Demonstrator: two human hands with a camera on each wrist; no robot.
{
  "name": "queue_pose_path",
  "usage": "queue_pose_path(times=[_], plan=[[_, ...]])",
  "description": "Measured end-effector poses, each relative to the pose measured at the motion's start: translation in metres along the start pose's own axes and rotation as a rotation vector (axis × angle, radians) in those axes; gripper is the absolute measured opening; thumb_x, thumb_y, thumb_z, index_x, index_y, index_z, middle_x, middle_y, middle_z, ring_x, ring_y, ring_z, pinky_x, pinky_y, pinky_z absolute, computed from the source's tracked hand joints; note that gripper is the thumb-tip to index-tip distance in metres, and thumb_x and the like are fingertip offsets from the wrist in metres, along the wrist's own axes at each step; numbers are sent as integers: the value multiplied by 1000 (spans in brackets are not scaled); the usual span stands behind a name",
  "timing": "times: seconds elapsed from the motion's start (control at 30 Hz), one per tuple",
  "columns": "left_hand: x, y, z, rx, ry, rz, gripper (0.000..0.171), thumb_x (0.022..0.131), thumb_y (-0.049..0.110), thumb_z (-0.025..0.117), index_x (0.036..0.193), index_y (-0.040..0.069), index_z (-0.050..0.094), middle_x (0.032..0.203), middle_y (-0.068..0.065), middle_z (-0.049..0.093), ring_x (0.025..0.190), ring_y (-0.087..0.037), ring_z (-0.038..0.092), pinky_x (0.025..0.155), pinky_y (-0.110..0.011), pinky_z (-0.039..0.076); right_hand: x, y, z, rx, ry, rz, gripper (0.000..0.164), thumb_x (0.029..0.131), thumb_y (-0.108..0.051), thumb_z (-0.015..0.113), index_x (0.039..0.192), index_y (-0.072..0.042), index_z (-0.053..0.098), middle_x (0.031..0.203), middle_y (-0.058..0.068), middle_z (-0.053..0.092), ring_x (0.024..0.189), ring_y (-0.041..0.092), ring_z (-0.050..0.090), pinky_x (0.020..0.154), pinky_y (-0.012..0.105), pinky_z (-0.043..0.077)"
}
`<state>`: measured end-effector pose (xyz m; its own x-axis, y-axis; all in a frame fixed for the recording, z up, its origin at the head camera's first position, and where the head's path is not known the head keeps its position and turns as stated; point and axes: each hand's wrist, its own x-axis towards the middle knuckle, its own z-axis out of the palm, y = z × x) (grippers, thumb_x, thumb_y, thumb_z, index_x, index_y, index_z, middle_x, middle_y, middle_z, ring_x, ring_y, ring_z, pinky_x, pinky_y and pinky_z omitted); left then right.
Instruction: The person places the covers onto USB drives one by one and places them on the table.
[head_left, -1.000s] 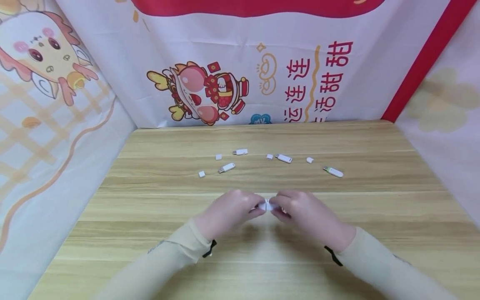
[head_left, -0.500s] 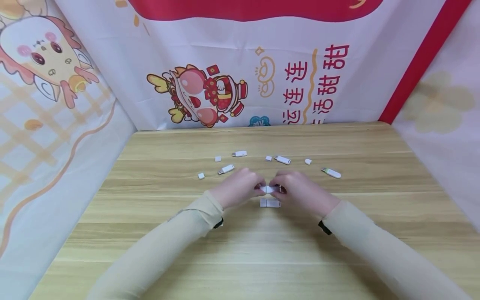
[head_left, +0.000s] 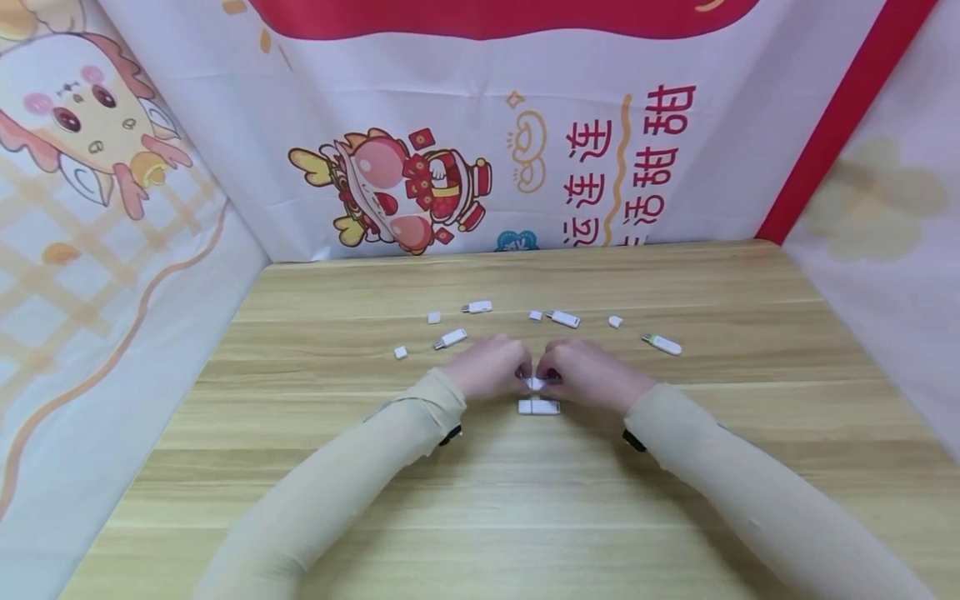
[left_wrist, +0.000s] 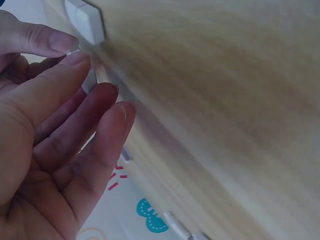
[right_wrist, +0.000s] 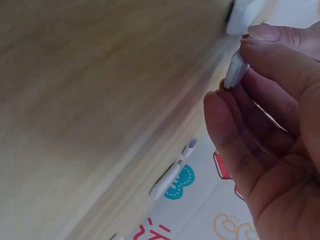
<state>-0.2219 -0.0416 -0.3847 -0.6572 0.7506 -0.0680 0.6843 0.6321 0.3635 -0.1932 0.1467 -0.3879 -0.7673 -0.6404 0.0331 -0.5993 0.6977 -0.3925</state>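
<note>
In the middle of the head view, both hands meet at a white USB flash drive [head_left: 536, 384] lying crosswise. Its left end is pinched by the left hand [head_left: 491, 368], thumb against index finger. My right hand [head_left: 591, 372] pinches the right end the same way; in the right wrist view, part of the drive [right_wrist: 236, 70] shows beneath the fingertips. Whether it touches the table is hard to tell. Just nearer to me lies a second white flash drive [head_left: 540, 407] with its cap on, parallel to the held one and untouched.
Farther back on the wooden table [head_left: 375, 483] lie several uncapped drives, including a white one [head_left: 451, 339] and one with a green band [head_left: 663, 344]. Loose caps [head_left: 401, 352] sit near them. Printed cloth [head_left: 420, 83] hangs behind the table.
Both hands have moved away from me, from the nearer flash drive to the one behind it. The nearer drive, earlier mostly covered by fingers, now lies uncovered. The farther drives stay put.
</note>
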Motion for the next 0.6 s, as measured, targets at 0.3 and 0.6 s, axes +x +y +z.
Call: queue_pose_path(times=[0.3,0.6], plan=[[4,-3,3,-34,-39,-23,7,81,14,82,85,11,76,76,7,68,70,-6,60,69,-19,50,7,3,4,39,-66,59,11,84,-12,79,95,-10,77,87,-2,69,76,6,61,71,23,53],[7,-6,-1,-93,-103,-74,9,81,15,83,86,12,76,76,8,66,71,-7,62,69,-21,51,8,0,1,66,-97,91,8,86,-13,78,94,-11,76,84,-5,68,74,6,60,70,24,53]])
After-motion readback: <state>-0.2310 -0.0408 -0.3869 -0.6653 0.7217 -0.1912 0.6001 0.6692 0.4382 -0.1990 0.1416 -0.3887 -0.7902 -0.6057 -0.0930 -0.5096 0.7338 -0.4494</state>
